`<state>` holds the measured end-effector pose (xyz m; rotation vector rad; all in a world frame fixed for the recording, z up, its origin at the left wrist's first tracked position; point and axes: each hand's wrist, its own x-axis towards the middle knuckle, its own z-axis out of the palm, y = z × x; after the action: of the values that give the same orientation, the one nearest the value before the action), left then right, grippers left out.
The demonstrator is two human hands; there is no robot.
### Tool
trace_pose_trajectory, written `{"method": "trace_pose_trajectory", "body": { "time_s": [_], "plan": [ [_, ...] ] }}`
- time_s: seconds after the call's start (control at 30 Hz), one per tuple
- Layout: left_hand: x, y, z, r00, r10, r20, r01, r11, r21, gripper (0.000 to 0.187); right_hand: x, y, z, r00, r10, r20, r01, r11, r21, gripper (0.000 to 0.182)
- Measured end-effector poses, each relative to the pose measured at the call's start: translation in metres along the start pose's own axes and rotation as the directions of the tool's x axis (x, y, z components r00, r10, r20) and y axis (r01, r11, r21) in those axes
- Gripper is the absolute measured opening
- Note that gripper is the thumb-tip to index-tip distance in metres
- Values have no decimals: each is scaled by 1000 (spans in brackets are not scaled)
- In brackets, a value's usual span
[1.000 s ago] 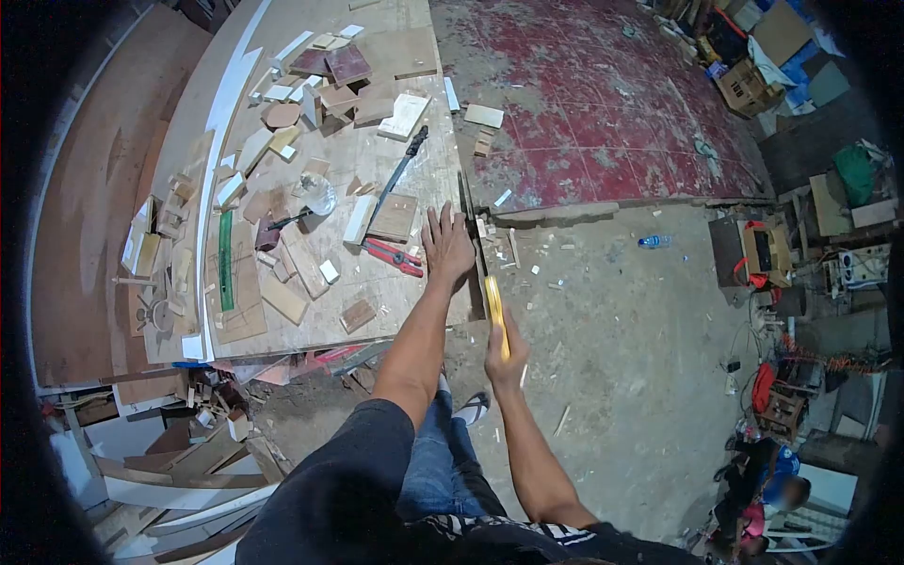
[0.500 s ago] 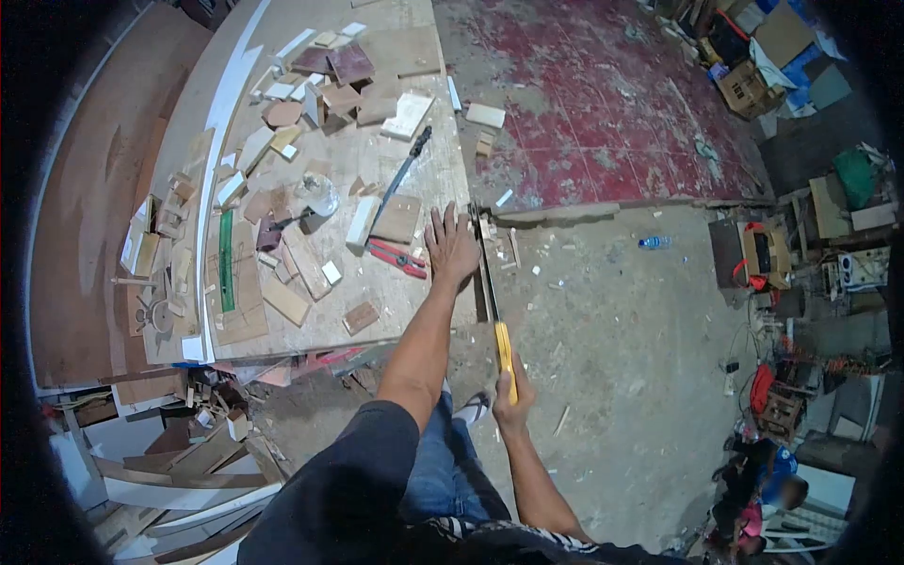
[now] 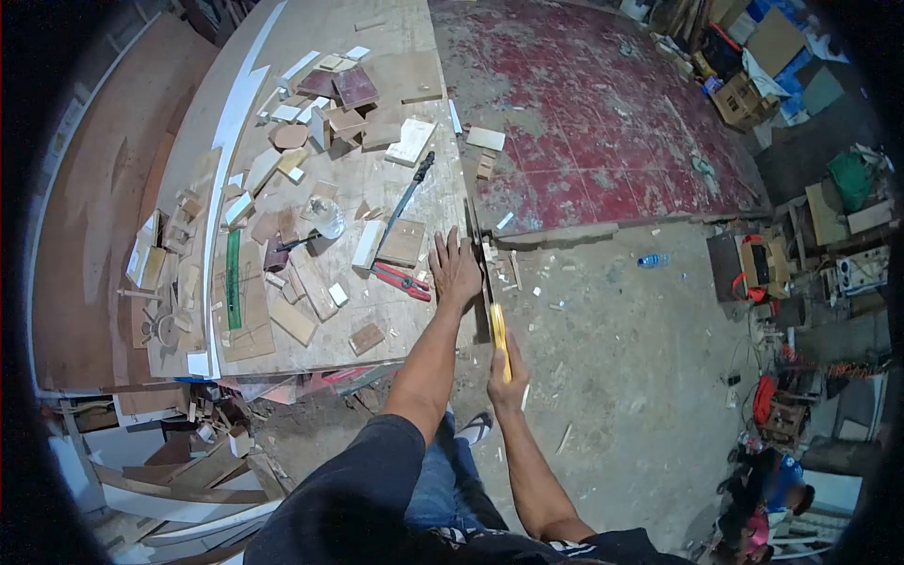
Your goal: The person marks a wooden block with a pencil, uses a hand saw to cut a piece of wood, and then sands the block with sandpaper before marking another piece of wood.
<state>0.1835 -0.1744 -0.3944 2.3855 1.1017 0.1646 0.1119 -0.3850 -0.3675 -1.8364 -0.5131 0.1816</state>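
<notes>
My right hand (image 3: 508, 375) is closed around the yellow handle of a handsaw (image 3: 498, 325). Its dark, narrow blade runs along the right edge of the wooden worktable (image 3: 377, 325), just beside my left hand. My left hand (image 3: 459, 279) lies flat near that edge, fingers stretched forward, pressing on the surface; whatever is under the palm is hidden. Left of it lie red-handled pliers (image 3: 402, 282), a squarish wood block (image 3: 404, 242) and a white-faced block (image 3: 368, 244). A long dark blade with a black handle (image 3: 425, 168) rests across the block.
Wood offcuts (image 3: 353, 87), a clear cup (image 3: 326, 218) and a green strip (image 3: 234, 280) lie on the table. Scrap boards (image 3: 179, 471) are piled at lower left. A plastic bottle (image 3: 652, 260) is on the floor. Another person (image 3: 777, 490) is at lower right.
My right hand has pushed the saw forward along the table edge, so the handle is closer to my left hand. My left hand keeps its place. The view has shifted slightly.
</notes>
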Motion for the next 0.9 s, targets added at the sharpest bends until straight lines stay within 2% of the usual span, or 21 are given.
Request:
{"method": "trace_pose_trajectory", "body": {
  "time_s": [0.03, 0.1, 0.13, 0.23, 0.27, 0.3, 0.37, 0.47, 0.53, 0.57, 0.63, 0.73, 0.9],
  "plan": [
    [-3, 1, -2, 1000, -5, -1, 5, 1000, -27, 43, -13, -2, -6, 1000, 5, -5, -5, 1000, -1, 40],
    [-5, 2, -6, 1000, -9, 13, 9, 999, -34, 43, -26, -3, -19, 984, -165, -62, 169, 983, 70, 39],
    [-6, 2, -5, 1000, 8, -5, -8, 1000, -9, 44, -18, -3, -21, 1000, 21, 19, -23, 994, 105, 38],
    [0, -3, 1, 997, 28, -66, -27, 1000, 4, 44, 33, -11, -1, 999, 13, 29, -15, 999, 42, 38],
    [3, -3, 1, 997, 31, -73, -30, 999, 14, 44, 32, 1, 5, 959, -273, -78, 266, 959, -97, 39],
    [-3, -3, 6, 998, 28, -63, -27, 999, 20, 44, 14, 7, -3, 963, -259, -71, 251, 963, -102, 39],
    [1, -5, 4, 998, 21, -64, -24, 999, -43, 45, -40, 13, -26, 1000, 25, -14, -25, 1000, -13, 40],
    [-3, 3, -2, 1000, -16, 4, 16, 999, -39, 44, -91, 10, -80, 999, 39, 15, -38, 999, -33, 41],
    [-3, -1, 4, 1000, -17, -1, 17, 998, -55, 43, -97, -31, -112, 943, 325, 76, -330, 941, 76, 43],
    [0, -3, 6, 1000, -13, -17, 12, 998, -68, 43, -89, -45, -116, 942, 326, 75, -331, 941, 73, 43],
    [1, -5, 6, 1000, -6, -2, 6, 998, -56, 42, -53, -68, -113, 996, 68, 60, -68, 998, 3, 43],
    [1, -4, 3, 1000, -22, 17, 24, 996, -84, 41, -8, -81, -95, 992, 86, 96, -84, 996, -19, 44],
    [4, -6, 7, 1000, -21, 2, 21, 999, -35, 41, 10, -76, -65, 985, 101, 141, -100, 995, -13, 44]
  ]
}}
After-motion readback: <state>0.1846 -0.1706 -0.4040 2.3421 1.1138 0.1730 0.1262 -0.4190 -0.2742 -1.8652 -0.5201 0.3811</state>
